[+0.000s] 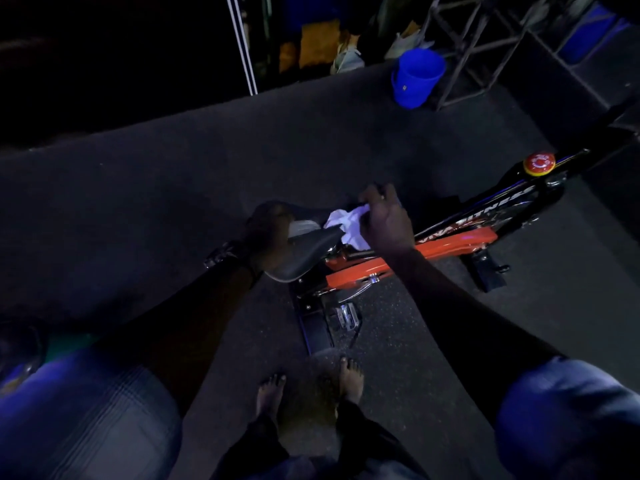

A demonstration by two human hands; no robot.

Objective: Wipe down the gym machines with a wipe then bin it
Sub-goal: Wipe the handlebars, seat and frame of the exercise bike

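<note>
The right hand (384, 220) is pinching the white wipe (348, 225) against the nose of the bike saddle (304, 251) near centre, the left hand (268, 233) is gripping its nine-o'clock edge, so wiping is underway, with binning judged outstanding.

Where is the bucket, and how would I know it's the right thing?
Start at the orange exercise bike in the middle, then look up past the dark floor mat to the far edge, beside a black metal frame. The bucket stands there. It is bright blue and round, unlike the yellowish clutter beside it.
</note>
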